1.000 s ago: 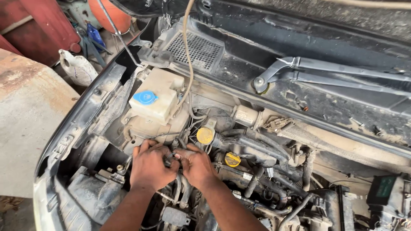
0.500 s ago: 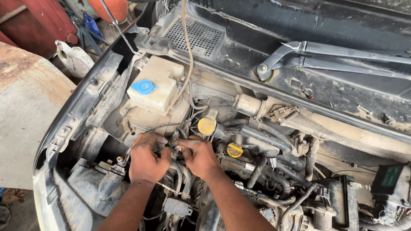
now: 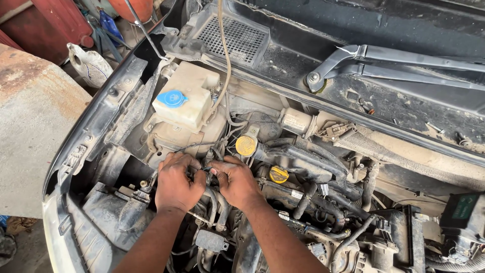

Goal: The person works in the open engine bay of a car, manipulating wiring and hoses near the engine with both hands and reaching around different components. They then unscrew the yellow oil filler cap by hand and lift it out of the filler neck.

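Still, nothing much had shifted over that last second: the small black connector (image 3: pixel 208 163) sat where it had, low in the engine bay (image 3: pixel 126 131) among the hoses, just below the cream reservoir with the blue cap (image 3: pixel 183 101) and left of the yellow cap (image 3: pixel 246 145). My left hand (image 3: pixel 174 183) stayed curled tight over its near side and my right hand (image 3: pixel 236 183) pinched it from the other, fingers closed, though what exactly each gripped I could not tell. With both hands unmoved, I judged the piece had not yet come free.
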